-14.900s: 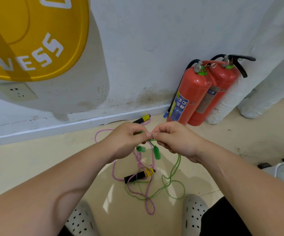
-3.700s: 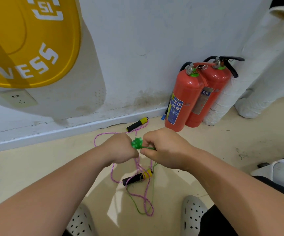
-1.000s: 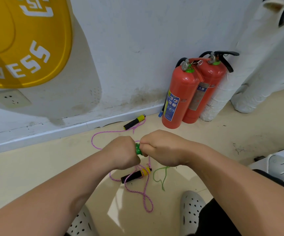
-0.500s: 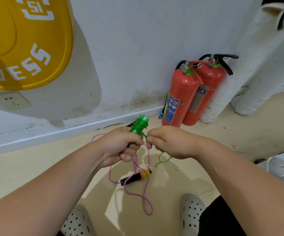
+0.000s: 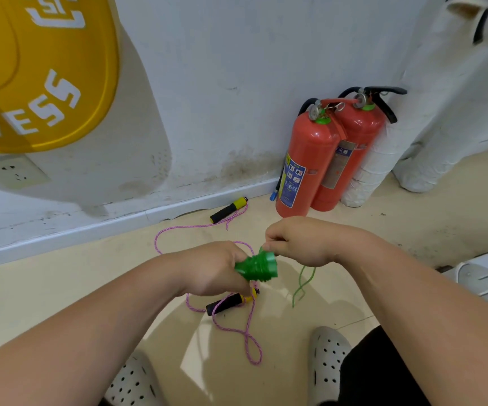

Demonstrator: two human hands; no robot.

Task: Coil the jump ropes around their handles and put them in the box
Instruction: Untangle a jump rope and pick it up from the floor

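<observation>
Left hand (image 5: 216,271) fingers grip green coiled jump rope (image 5: 256,266); right hand (image 5: 301,241) fingers pinch its loose end (image 5: 302,284).

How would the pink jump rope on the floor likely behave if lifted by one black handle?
Probably floppy: the pink jump rope lies in loose curves, so its cord would dangle and trail. The far handle by the wall would likely drag behind. It looks light, being thin cord.

Bare floor (image 5: 61,291) lies open to the left. Ahead the wall (image 5: 222,83) blocks passage; two fire extinguishers (image 5: 307,165) stand against it, right. A pink rope (image 5: 248,338) sprawls across the middle floor.
</observation>
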